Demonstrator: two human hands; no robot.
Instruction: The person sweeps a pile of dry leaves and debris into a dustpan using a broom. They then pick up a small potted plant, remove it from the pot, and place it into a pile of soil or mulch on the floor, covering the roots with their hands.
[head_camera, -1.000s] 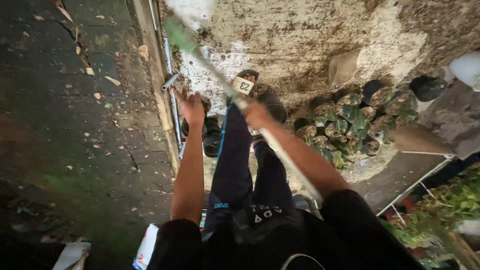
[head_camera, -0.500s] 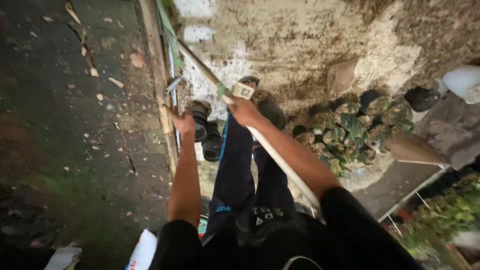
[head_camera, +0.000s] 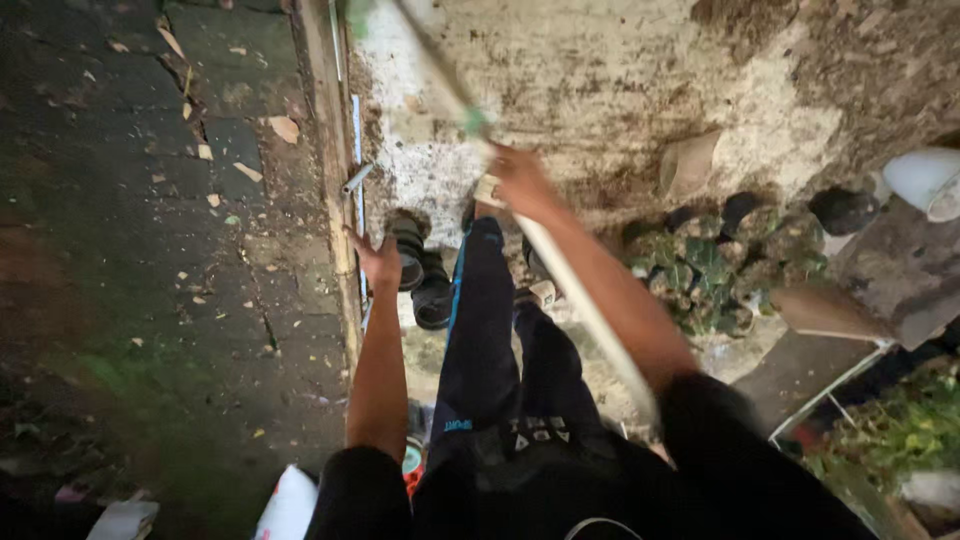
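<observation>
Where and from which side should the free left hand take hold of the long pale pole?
Probably the bare shaft of the pole below the right hand, from its left side. The pole runs diagonally past the right forearm, whose arm covers the right side; the left hand hangs open to the left.

The right hand (head_camera: 520, 185) slid up the long stick (head_camera: 560, 270) toward 12 o'clock, and the left hand (head_camera: 378, 262) let go, dropping lower.
</observation>
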